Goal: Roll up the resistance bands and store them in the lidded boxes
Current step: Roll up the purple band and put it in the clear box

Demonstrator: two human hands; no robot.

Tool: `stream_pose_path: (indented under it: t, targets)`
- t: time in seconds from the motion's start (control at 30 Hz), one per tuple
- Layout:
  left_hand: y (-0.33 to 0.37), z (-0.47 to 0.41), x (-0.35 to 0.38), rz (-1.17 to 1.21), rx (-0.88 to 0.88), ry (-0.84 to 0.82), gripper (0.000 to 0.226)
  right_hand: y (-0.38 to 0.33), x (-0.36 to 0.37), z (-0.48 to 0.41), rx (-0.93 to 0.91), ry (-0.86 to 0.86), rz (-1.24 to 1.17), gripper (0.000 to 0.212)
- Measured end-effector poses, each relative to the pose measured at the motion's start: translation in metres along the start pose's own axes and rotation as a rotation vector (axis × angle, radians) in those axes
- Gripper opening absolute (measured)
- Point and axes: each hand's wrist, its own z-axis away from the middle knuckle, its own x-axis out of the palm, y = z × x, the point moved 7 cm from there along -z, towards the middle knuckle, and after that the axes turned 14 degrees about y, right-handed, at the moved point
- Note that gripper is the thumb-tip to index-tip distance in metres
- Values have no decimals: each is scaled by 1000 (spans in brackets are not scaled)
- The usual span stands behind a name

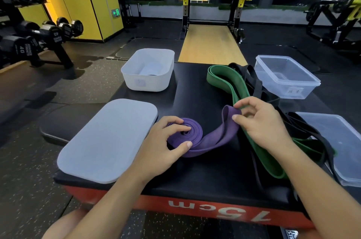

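Gripping the coiled part of the flat purple rubber resistance band (pixel 214 139), the left hand (pixel 164 141) curls fingers and thumb round the roll on the black padded platform (pixel 205 176). The right hand (pixel 259 123) pinches the loose end. Beyond, a green band (pixel 230 84) and black bands (pixel 252 78) lie between an open white plastic box (pixel 148 70) and a clear box (pixel 285 76).

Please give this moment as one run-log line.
phase: rolling | left hand: holds coiled part of purple rubber resistance band | right hand: pinches its loose end | green rubber band: unrolled
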Motion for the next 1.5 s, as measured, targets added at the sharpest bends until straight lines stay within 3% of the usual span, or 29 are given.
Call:
stream_pose_path:
  t: [0.23, 0.43, 0.5, 0.67, 0.77, 0.97, 1.2, 1.3, 1.5]
  targets:
    - [-1, 0, 0, 3, -2, -1, 39, -4, 3, 5, -100, -16, 198, 26]
    - [-1, 0, 0, 3, -8, 1, 38, -6, -1, 3, -150, 79, 373, 10]
    - [-1, 0, 0, 1, -8, -3, 37, -8, -4, 2, -185, 94, 503, 13]
    - [-1, -1, 0, -2, -17, -4, 38, -14, -3, 6, -232, 101, 566, 20]
    - [-1, 0, 0, -1, -19, -9, 37, -17, 7, 12, -255, 79, 518, 28]
    - [-2, -1, 0, 8, -16, -11, 36, -6, 38, 7, -113, -103, 502, 40]
    - [-4, -1, 1, 12, -28, -11, 35, 1, 64, -3, 87, -92, 202, 40]
    - [-3, -2, 1, 13, -24, -16, 37, 3, 76, 3, 152, -89, 20, 55]
    - [-3, -2, 1, 18, -22, -14, 37, 2, 82, 7, 136, -52, 30, 70]
